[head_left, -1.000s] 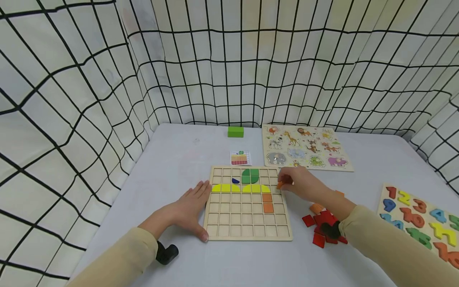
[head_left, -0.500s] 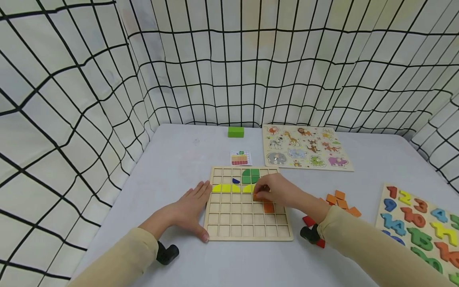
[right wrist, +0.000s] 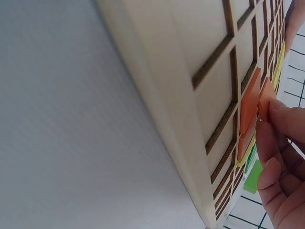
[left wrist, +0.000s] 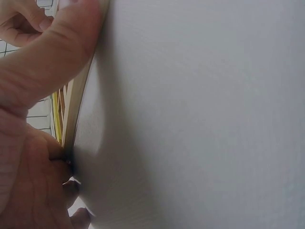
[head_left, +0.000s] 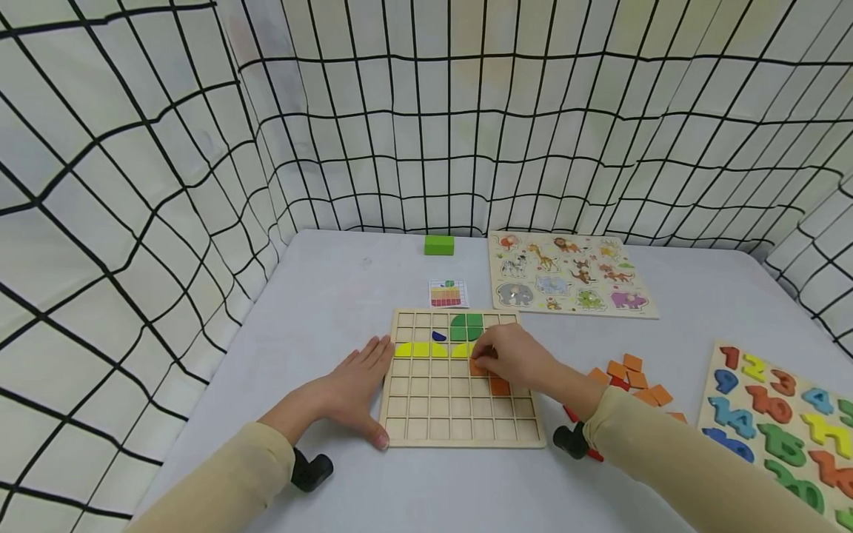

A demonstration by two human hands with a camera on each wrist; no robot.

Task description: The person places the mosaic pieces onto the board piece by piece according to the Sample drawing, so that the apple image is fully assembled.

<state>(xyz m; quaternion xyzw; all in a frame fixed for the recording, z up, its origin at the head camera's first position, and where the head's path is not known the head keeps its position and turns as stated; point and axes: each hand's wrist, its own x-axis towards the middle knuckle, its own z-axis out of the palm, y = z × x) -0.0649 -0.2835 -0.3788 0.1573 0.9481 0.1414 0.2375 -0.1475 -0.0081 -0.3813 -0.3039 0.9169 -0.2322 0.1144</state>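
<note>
A wooden grid board (head_left: 416, 429) lies on the table. My left hand (head_left: 349, 389) rests along its left side, fingers straight and thumb at the lower left corner. With thumb and fingertips, my right hand (head_left: 513, 357) pinches an orange square tile (right wrist: 267, 98) over a cell just below the yellow row. Beside it, another orange tile (head_left: 500, 386) sits on the grid; the right wrist view shows one more orange tile (right wrist: 246, 143) behind that. Yellow pieces (head_left: 421, 349), green pieces (head_left: 466, 326) and a small blue piece (head_left: 438, 336) occupy upper cells. My right hand partly hides the yellow row.
Loose orange tiles (head_left: 636, 379) lie right of the board, with red tiles partly under my right sleeve (head_left: 640, 422). A picture card (head_left: 448, 294), a green block (head_left: 439, 245) and an animal puzzle (head_left: 566, 274) lie beyond it. A number puzzle (head_left: 766, 403) is far right.
My right hand has carried the orange tile from the board's right edge leftward and nearer, and has stayed about there for the last half second. The left hand keeps its place.
</note>
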